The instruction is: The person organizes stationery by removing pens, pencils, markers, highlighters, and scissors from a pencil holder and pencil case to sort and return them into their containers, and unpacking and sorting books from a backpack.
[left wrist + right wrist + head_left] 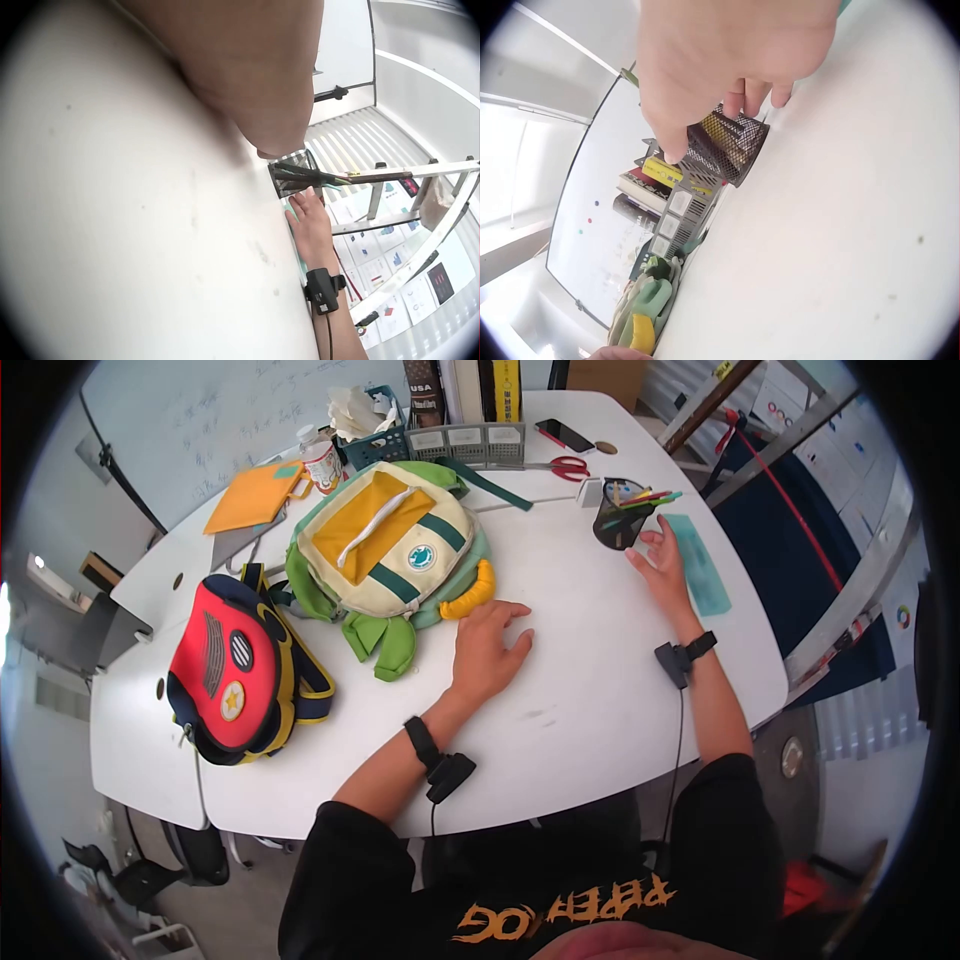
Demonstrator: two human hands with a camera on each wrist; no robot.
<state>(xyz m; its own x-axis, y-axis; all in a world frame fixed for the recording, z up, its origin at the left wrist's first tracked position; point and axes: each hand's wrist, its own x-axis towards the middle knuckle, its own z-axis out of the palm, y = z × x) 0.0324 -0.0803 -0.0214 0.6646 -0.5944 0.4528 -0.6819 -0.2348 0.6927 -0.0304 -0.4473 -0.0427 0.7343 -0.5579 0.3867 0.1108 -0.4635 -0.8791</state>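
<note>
My right hand (662, 572) is beside a black mesh pen cup (612, 530), its thumb and fingers spread apart near the cup's right side. Several pens and markers (655, 498) stick out of the cup. In the right wrist view the fingertips overlap the mesh. Low over the white table (590, 690), my left hand (488, 652) has loosely bent fingers with nothing in them. It is right by the yellow padded piece (470, 592) of a cream and green backpack (422, 558), which lies with its mustard front panel up.
A red and navy backpack (232, 660) sits at the left. Behind are an orange folder (250, 495), a grey organizer (468, 445) with books, red-handled scissors (570, 468) and a phone (565, 435). A teal sheet (702, 570) lies right of the cup. A ladder (850, 600) stands beyond the table edge.
</note>
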